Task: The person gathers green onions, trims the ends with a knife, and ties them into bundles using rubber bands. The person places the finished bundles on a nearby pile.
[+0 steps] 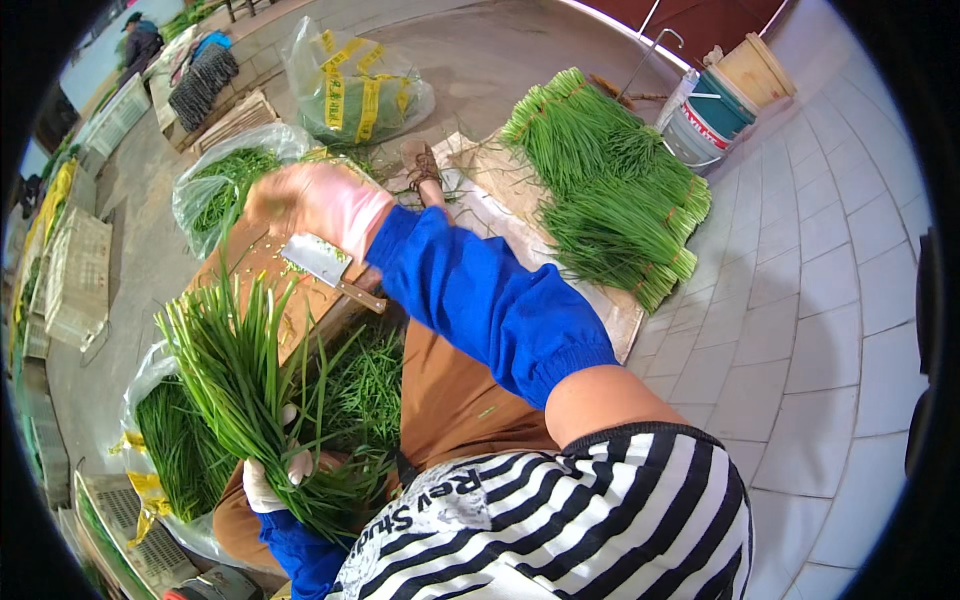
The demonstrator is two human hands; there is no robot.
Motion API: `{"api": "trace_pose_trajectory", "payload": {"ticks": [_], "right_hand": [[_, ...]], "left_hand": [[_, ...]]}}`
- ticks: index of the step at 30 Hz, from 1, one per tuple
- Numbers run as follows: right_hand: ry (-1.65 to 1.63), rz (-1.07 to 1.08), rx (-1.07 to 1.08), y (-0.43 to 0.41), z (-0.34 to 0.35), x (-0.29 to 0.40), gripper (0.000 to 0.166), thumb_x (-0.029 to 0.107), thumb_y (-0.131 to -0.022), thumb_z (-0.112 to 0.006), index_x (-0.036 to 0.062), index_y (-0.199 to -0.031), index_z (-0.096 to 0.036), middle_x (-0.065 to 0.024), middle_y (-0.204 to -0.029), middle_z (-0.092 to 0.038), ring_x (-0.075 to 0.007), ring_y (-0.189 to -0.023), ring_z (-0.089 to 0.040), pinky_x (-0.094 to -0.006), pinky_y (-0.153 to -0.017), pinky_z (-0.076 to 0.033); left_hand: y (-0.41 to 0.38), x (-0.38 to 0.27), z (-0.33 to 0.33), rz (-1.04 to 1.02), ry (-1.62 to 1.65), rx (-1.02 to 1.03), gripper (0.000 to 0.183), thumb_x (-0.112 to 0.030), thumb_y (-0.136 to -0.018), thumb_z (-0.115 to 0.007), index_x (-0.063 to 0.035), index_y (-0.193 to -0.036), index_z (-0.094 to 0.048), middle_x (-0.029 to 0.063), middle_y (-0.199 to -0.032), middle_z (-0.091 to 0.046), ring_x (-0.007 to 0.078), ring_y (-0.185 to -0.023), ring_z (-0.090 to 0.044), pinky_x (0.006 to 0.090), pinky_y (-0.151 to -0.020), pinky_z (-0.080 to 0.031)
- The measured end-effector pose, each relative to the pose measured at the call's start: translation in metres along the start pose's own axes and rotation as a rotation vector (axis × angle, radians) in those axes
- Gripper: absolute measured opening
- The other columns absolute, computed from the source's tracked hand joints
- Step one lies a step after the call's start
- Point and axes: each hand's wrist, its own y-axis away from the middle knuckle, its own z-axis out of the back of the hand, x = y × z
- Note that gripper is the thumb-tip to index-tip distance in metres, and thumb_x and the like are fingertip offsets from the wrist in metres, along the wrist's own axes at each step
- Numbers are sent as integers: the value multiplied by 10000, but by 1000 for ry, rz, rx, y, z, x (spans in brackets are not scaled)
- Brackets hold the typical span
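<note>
My left hand [274, 480], in a pale glove, grips a bunch of green garlic chives [232, 367] near its leafy end, with the pale stalk ends pointing up. My right hand [307, 199], gloved and blurred by motion, is over the far part of a wooden board [315, 300]; whether it holds anything cannot be told. A cleaver [319, 259] with a wooden handle lies on the board beside that wrist, among small cut bits. Loose chives [360, 382] lie between my legs, below the board.
Tied chive bundles [615, 187] lie on cardboard [517, 180] to the right, near buckets [712, 112]. Plastic bags of greens [232, 176] [360, 97] stand beyond the board, another bag [180, 450] at the left. Crates [79, 277] line the left side; a person [141, 45] is far off.
</note>
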Motion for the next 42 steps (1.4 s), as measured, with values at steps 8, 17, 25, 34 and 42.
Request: {"api": "trace_pose_trajectory", "payload": {"ticks": [8,17,25,34,42], "right_hand": [[1188,-142,511,84,-11,61,398,188,-851,-689,25,-1198,-583,-65,-1089,-621,-179,-1023,-586,-306,-920,-443],[1511,232,351,-8,-106,27,425,338,-884,-639,27,-1171,-604,-126,-1143,-638,-200,-1114,-568,-323,-960,-427],[595,-368,318,4,-51,3,516,456,-941,-520,59,-1269,-557,-80,-1107,-641,-149,-963,-615,-303,-821,-489],[337,122,218,13,-20,47,268,295,-941,-576,42,-981,-655,3,-753,-604,-60,-629,-485,-236,-689,-451],[823,439,-141,7,-54,21,106,174,-905,-630,80,-886,-675,1,-842,-667,-79,-741,-561,-246,-703,-457]], "left_hand": [[11,-22,7,-66,175,-135,716,-494,-935,-477,60,-1379,-380,109,-909,-597,104,-470,-411,261,-462,-359],[14,-26,-22,-66,360,-163,769,-319,-815,-676,-29,-1435,-325,272,-1344,-483,175,-505,-486,273,-486,-379],[16,-15,-8,-90,426,-33,737,-358,-837,-675,1,-1403,-367,259,-1351,-484,151,-486,-462,264,-466,-369],[13,-22,-22,-33,351,0,715,-419,-887,-593,15,-1404,-359,200,-1371,-487,118,-512,-473,281,-495,-351],[5,-33,-28,86,224,7,812,-304,-800,-695,2,-1444,-305,274,-1384,-440,157,-625,-509,257,-532,-408]]}}
